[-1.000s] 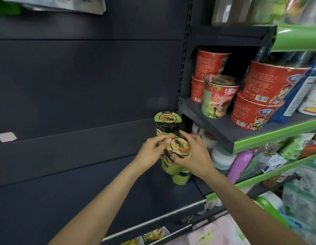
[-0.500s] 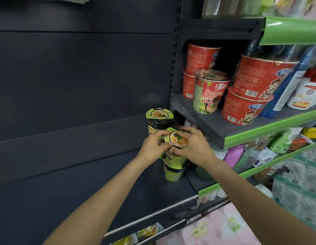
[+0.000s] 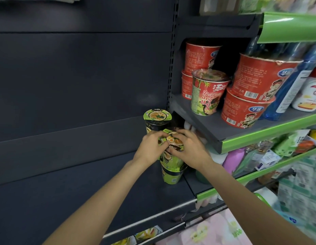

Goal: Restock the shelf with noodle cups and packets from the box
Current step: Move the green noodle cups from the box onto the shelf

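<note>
Head view: from my remote station I see a dark shelf (image 3: 86,188) filling the left and near side of the scene, with a green-edged shelf (image 3: 213,128) to the right holding red noodle bowls (image 3: 256,76) stacked in twos and, between the stacks, a single bowl with a green and red wrapper (image 3: 206,98). On the dark shelf, at its right end, stand green noodle cups: a tall stack at the far side topped by a cup with a green lid (image 3: 157,115), and a nearer stack whose bottom cup (image 3: 171,175) rests on the shelf. Both hands close around the top cup (image 3: 173,140) of that nearer stack. My left hand (image 3: 150,149) curls its fingers over the lid's left rim; my right hand (image 3: 189,149) wraps the right side, fingertips on the lid.
</note>
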The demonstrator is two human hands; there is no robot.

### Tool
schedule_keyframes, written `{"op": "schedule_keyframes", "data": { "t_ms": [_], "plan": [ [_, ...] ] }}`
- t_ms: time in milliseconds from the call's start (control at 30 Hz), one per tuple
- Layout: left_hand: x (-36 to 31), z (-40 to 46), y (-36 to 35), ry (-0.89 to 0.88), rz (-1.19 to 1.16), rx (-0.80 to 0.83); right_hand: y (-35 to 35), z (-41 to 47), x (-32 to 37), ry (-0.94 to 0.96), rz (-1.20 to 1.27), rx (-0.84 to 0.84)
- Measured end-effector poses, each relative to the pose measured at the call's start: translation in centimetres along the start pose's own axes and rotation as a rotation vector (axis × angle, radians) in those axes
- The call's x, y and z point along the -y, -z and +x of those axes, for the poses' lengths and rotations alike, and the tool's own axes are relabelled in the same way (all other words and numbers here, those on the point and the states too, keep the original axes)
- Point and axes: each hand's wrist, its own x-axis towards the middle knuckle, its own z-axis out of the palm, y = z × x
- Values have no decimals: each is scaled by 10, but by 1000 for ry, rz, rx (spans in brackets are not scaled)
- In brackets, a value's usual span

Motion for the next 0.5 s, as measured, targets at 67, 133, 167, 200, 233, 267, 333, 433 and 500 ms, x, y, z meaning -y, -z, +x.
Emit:
{"op": "schedule_keyframes", "data": {
  "t_ms": [67,133,167,200,233,267,333,433,500],
  "plan": [
    [-4,-2,3,6,73,-26,0,-1,1,18,42,-20],
    [-10,-5,9,14,160,-79,-1,-2,4,37,79,-57],
    [-11,-7,13,15,198,-111,-1,-2,6,49,84,-76],
    [-12,-10,17,13,228,-138,-2,-2,10,60,85,-92],
    [-12,-13,21,7,258,-163,-3,-2,15,71,88,-109],
    [-10,-17,26,1,294,-185,-4,-2,21,80,96,-125],
    [-4,-26,35,-2,379,-237,-8,-2,35,113,122,-145],
    [10,-45,52,11,490,-315,-14,-2,62,180,147,-123],
    [22,-63,67,18,542,-373,-19,-4,85,215,160,-98]
  ]
}}
